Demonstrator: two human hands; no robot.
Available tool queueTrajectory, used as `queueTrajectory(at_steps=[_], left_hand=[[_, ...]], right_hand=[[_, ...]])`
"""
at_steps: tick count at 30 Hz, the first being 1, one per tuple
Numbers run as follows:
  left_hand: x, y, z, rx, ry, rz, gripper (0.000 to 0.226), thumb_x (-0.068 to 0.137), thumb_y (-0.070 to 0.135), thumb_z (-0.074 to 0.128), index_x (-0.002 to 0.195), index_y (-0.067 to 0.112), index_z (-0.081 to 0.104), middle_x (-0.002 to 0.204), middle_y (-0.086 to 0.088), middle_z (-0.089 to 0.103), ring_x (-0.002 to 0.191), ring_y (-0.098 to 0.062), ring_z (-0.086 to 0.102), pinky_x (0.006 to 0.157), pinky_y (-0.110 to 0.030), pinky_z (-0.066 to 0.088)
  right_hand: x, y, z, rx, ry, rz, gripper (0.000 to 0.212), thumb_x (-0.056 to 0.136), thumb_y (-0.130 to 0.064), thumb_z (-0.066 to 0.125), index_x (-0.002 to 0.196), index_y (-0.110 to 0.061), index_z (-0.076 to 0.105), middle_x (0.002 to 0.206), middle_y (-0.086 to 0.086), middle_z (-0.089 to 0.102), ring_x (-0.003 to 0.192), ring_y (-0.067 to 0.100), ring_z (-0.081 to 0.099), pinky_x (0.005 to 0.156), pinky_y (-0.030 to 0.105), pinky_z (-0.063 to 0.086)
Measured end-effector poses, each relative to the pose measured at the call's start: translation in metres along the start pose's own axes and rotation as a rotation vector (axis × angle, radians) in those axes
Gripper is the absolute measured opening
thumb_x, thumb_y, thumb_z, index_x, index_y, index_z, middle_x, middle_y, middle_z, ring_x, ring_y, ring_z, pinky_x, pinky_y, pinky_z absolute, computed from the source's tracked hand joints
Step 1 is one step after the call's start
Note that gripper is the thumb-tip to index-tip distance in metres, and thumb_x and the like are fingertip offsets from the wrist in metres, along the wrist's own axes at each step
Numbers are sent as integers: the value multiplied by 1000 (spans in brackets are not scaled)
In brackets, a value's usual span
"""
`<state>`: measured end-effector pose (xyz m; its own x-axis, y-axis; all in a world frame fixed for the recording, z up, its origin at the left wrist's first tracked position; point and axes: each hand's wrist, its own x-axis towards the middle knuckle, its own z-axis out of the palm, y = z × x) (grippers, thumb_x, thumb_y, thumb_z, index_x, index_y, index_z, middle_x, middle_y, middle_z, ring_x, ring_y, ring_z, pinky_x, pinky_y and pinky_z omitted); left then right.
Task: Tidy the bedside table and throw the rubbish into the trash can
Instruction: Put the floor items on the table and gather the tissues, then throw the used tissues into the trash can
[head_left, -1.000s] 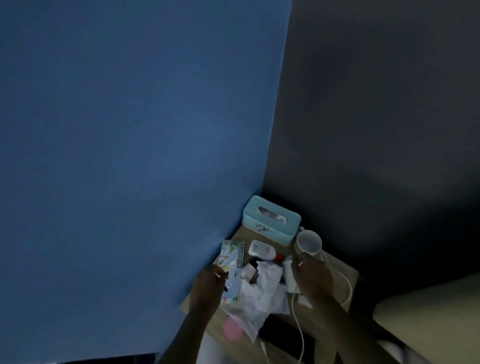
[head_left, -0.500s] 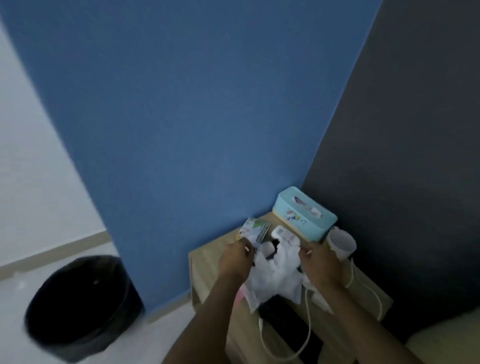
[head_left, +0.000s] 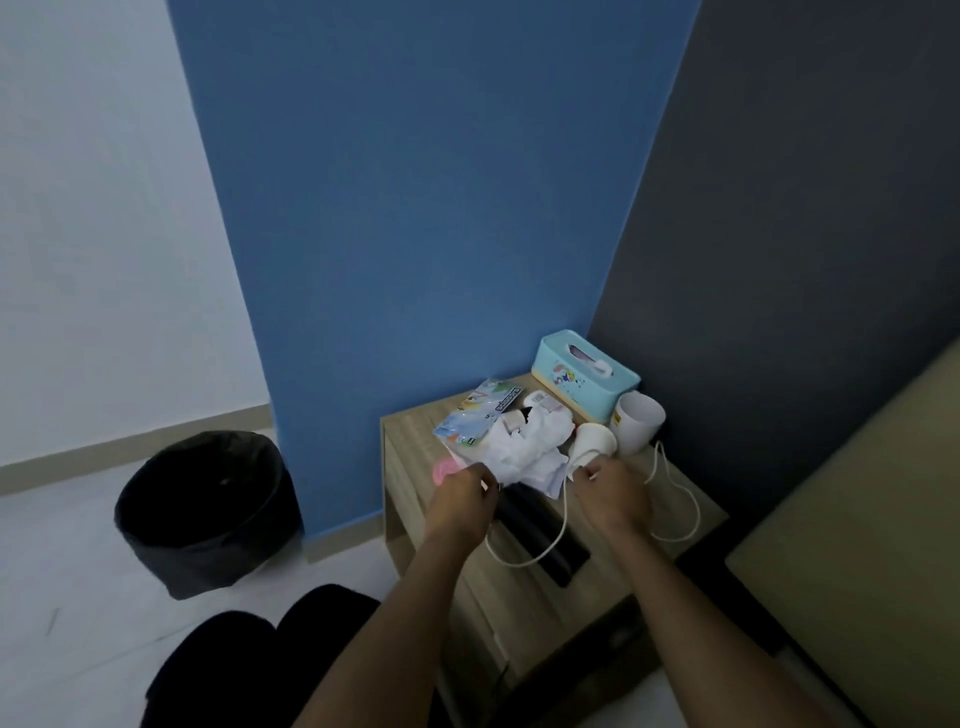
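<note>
A wooden bedside table (head_left: 408, 434) stands in the corner. On it lies a crumpled white wrapper and tissue pile (head_left: 524, 449); my left hand (head_left: 462, 501) pinches its near edge. My right hand (head_left: 613, 491) grips the rim of a white paper cup (head_left: 595, 441) lying on its side. A colourful packet (head_left: 483, 413) and a pink item (head_left: 445, 472) lie at the left of the pile. A black-lined trash can (head_left: 205, 512) stands on the floor to the left of the table.
At the back of the table are a teal tissue box (head_left: 584, 382) and a white mug (head_left: 640, 428). A white cable (head_left: 675, 501) loops over the top and a black flat object (head_left: 543, 527). A bed edge (head_left: 857, 519) is at right.
The view has swung left and down, bringing the trash can and floor into sight. Both hands have drawn back to the near edge of the pile, and the paper cup now shows.
</note>
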<state>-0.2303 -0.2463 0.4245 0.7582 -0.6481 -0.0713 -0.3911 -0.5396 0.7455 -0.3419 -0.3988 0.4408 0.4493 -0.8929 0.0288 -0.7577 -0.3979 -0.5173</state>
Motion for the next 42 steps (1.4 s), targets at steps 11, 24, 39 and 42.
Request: queueTrajectory(at_steps=[11,24,39,42], left_hand=[[68,42,-5,116,108,149,40,88,32,60,125,17,55,130,-12,56,122,-32,47,97,-44,45],[153,-4,86,433,-256,184,86,82,53,62,150,36,11,161,-7,1,145,-39,10,108,-54,35],[136,25,12,293,91,403,36,86,-2,49,121,2,56,132,-19,51,120,-36,51,100,-40,44],[120,18,-42,280,186,395,33,82,-6,48,112,0,60,125,-18,55,112,-35,55,93,-40,46]], right_hand=[[58,-9,-10,83,77,-5,65,82,-46,66,134,-18,39,127,16,54,113,35,56,85,44,53],[134,29,69,-46,-26,82,70,72,-52,66,131,-27,40,127,13,53,113,34,52,86,43,50],[119,-33,28,30,200,-111,59,71,-34,81,111,-7,45,117,17,50,104,36,55,74,38,49],[100,-77,20,63,222,-193,56,72,-31,80,108,-7,45,119,18,48,102,40,56,76,44,51]])
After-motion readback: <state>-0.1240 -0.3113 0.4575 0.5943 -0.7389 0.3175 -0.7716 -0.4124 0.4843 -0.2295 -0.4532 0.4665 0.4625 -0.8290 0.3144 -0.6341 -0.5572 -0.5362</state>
